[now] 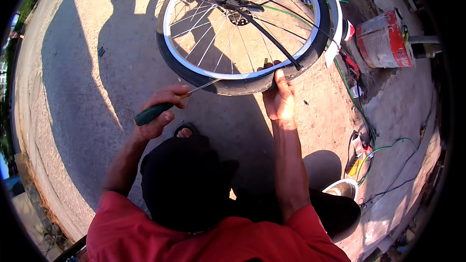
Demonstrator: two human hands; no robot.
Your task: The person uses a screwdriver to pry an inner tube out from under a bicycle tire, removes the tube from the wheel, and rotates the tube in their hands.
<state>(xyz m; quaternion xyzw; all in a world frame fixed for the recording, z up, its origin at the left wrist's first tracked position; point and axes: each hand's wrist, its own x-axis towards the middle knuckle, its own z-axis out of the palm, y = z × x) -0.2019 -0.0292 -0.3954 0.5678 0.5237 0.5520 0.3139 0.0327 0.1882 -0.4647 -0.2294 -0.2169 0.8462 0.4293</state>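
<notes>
1. The wheel (242, 29) stands upright on the ground (97, 68), at the far middle of the bare concrete, spokes and white rim facing the person.
2. The left hand (162, 109) is closed round the green handle of a screwdriver (170, 104); the fingers wrap it fully, and the thin shaft runs up and right to the tyre (242, 86) at the rim's lowest stretch.
3. The right hand (279, 98) clamps the tyre just beside the tip's reach, thumb up on the sidewall, fingers curled over the tread out of sight behind it.
4. To my eye the step is levering the tyre's edge off the rim. It would go best with the tip kept shallow under the bead, so the tube inside is not pinched, and the handle pressed down slowly.
5. The right hand does well to stay close to the tip, holding the tyre steady against the pry.
6. A black stay (269, 39) crosses the spokes near that hand; the shaft should keep clear of it.
7. At the right edge of the ground lie a red can (383, 39) and a green hose (359, 111), well apart from the work.
</notes>
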